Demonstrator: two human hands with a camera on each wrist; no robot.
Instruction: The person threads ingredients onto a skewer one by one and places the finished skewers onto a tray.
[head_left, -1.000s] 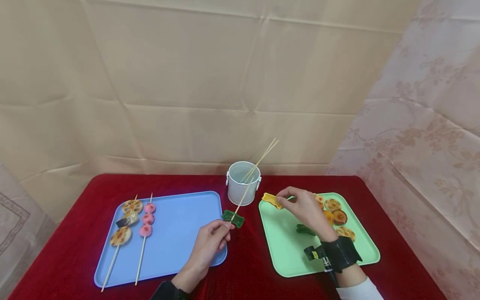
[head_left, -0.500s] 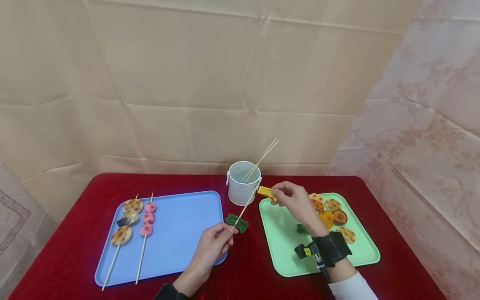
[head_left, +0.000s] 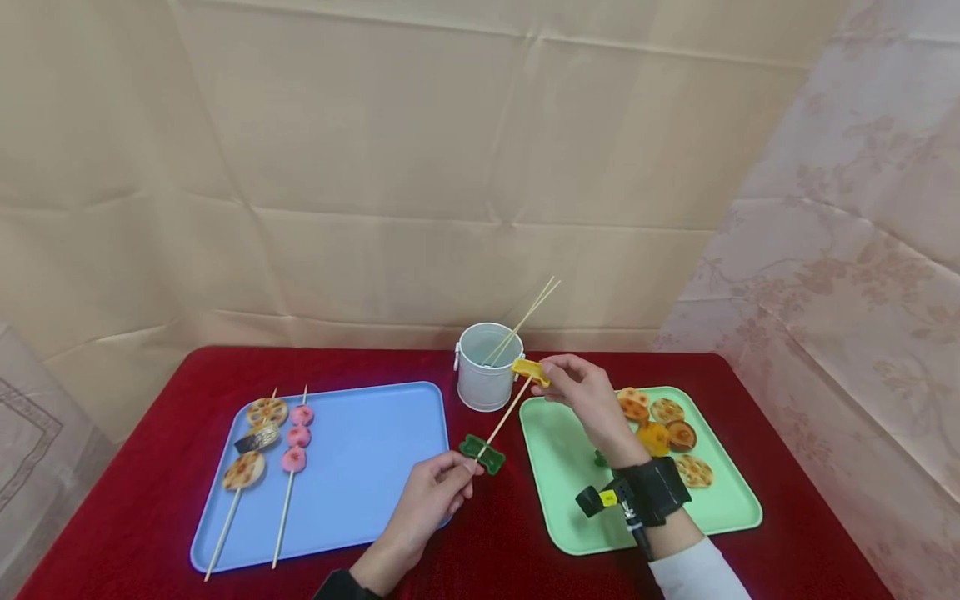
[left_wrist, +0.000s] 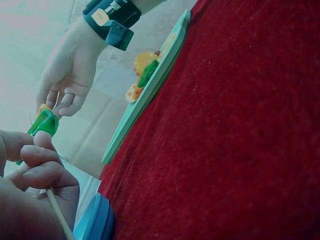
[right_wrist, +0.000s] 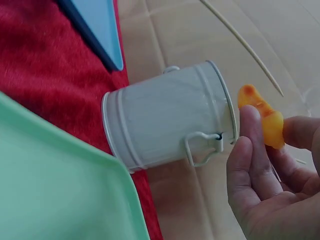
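Note:
My left hand (head_left: 427, 496) pinches a bamboo skewer (head_left: 507, 418) just below a green pepper-like piece (head_left: 491, 458) threaded on it. The skewer slants up to the right. Between thumb and fingers, my right hand (head_left: 588, 404) pinches a yellow pepper-like piece (head_left: 527, 369) by the skewer's upper end. In the right wrist view, the pointed skewer tip (right_wrist: 278, 89) appears close to the yellow piece (right_wrist: 265, 117), with a small gap in the picture. The left wrist view shows the green piece (left_wrist: 46, 122) beyond my left fingers, partly covering the yellow one.
A white bucket (head_left: 480, 387) with skewers (head_left: 536, 304) leaning in it stands behind my hands. The blue tray (head_left: 360, 450) at left bears two loaded skewers. Several food pieces (head_left: 681, 435) lie on the green tray (head_left: 570, 521), partly under my right forearm.
My right hand has carried the yellow piece left and slightly upward, to the skewer's tip. My left hand has shifted a little right and down with the skewer and green piece.

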